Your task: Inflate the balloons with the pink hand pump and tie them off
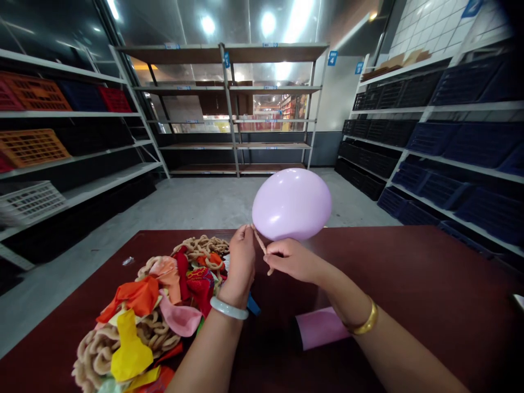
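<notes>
Hands of the person are both closed in the head view, raised a little above the dark red table (429, 284). The left hand (242, 256) pinches the upper end of a beige cord (261, 244) between thumb and fingers, right at the bottom of an inflated lilac balloon (291, 203). The right hand (292, 259) grips the same cord lower down, and a short end hangs below it. The balloon sits just above both hands and touches the right one. On the left wrist is a white bangle (228, 309), on the right wrist a gold bangle (365, 323). To the left on the table lies a pile of flat balloons (139, 305) in orange, yellow, pink and red, mixed with coils of cord (202, 248). A pink tube (321, 326) lies on the table, partly hidden by the right forearm. Shelves with crates (30, 146) stand around the room.
</notes>
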Action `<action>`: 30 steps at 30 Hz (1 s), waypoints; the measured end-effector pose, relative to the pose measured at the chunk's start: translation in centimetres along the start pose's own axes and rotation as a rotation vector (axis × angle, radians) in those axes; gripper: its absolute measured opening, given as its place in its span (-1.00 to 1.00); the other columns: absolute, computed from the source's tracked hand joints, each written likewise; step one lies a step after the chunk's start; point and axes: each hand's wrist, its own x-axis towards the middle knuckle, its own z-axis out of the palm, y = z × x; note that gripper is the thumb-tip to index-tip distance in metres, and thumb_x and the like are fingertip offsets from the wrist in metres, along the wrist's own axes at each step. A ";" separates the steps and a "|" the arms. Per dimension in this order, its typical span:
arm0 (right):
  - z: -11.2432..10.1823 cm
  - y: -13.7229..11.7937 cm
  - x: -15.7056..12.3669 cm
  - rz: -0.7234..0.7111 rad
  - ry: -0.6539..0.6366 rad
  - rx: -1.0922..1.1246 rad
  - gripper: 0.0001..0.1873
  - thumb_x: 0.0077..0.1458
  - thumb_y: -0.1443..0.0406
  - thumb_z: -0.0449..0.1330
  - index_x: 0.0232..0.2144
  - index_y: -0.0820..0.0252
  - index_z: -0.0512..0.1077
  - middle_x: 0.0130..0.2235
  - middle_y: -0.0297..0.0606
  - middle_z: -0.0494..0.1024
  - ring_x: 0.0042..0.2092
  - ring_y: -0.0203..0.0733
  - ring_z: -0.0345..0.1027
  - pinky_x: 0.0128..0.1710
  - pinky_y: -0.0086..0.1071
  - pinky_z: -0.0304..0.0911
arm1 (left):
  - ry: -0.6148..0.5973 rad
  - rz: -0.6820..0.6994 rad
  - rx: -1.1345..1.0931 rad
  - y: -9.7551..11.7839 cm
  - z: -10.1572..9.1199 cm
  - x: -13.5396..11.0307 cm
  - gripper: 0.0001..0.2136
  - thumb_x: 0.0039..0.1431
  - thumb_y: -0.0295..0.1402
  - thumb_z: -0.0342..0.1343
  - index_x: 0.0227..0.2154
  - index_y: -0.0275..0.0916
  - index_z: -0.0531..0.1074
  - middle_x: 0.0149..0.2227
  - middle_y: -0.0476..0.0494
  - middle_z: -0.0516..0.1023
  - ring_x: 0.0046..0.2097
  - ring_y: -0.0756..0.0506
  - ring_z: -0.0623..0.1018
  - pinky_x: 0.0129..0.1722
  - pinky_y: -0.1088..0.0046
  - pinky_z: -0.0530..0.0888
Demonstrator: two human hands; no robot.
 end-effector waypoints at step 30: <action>-3.2 -2.4 -2.8 -0.020 -0.026 -0.406 -0.72 0.14 0.15 0.20 -0.51 0.15 0.54 -0.49 -0.30 0.55 -0.49 -0.28 0.28 -0.48 -0.37 -0.02 | -0.168 0.128 0.584 0.8 1.9 4.7 -0.74 0.15 -0.14 0.12 -0.39 -0.23 0.56 -0.29 -0.29 0.63 -0.20 -0.22 0.57 -0.17 0.33 0.38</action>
